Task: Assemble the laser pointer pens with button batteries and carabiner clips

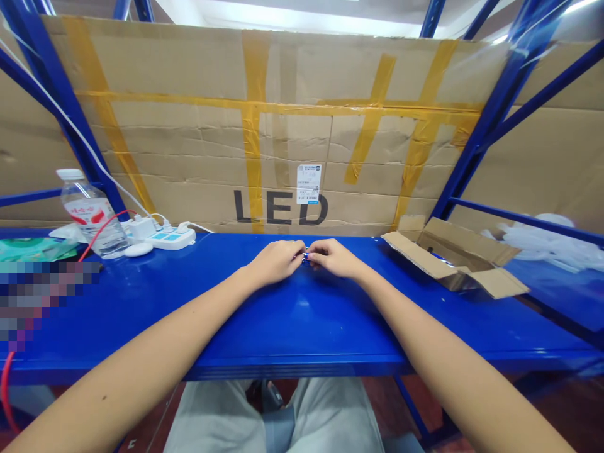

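The workbench (302, 330) has a glossy blue top. Directly behind it stands a creased cardboard panel (189, 163), crossed by yellow packing tape (253, 157), printed with black LED lettering (279, 207) and bearing a white shipping label (309, 184). Blue metal uprights (476, 141) with diagonal braces (533, 91) flank the panel. Above its top edge, the whitish ceiling (255, 11) is visible; a bright light strip (579, 5) shows at upper right. The floor (153, 415) below is reddish-brown.

Left hand (278, 261) and right hand (334, 258) pinching small blue part (305, 258) over blue table (302, 327).
Part too small to make out. Open cardboard box (419, 255) at right; bottle (92, 212) beside white power strip (175, 238) at left; taped LED carton (189, 157) behind.
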{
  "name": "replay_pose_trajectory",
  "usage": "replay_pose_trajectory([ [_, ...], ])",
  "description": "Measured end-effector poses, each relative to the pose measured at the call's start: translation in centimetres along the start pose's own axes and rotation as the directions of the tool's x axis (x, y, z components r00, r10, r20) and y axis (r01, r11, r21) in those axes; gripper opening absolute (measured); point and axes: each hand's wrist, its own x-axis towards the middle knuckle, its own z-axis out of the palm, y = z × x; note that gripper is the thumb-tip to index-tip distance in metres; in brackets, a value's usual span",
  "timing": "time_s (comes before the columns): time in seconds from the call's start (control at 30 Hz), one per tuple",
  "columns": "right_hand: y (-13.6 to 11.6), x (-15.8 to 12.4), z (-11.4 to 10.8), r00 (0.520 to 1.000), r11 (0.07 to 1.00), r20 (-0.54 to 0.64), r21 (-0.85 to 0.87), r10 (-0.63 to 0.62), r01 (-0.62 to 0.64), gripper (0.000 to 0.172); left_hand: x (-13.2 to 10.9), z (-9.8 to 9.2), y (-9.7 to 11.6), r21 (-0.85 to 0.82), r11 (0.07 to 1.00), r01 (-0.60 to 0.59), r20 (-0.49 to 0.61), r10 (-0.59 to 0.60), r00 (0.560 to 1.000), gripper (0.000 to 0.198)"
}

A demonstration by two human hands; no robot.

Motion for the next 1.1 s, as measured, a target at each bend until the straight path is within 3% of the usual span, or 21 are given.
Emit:
replay_pose_trajectory([
  [0.23,0.1,0.4,0.3,0.996,0.938,-0.045,0.342,0.079,-0.059,0.017,0.0,0.2,0.4,-0.075,0.996,0.041,-0.084,-0.047,0.995,0.025],
  [0.43,-0.3,0.6,1.3,0.971,0.840,-0.074,0.519,0.227,-0.157,0.016,0.2,0.9,0.8,-0.064,0.997,0.036,-0.084,-0.041,0.996,0.060],
  [0.73,-0.5,0.7,1.6,0.965,0.823,-0.093,0.547,0.245,-0.156,0.017,0.3,1.0,1.0,-0.101,0.993,0.065,-0.102,-0.075,0.992,0.057],
  [1.1,-0.5,0.7,1.7,0.966,0.815,-0.068,0.554,0.248,-0.170,0.019,0.3,0.8,0.8,-0.011,0.999,0.041,-0.067,-0.041,0.997,0.063],
])
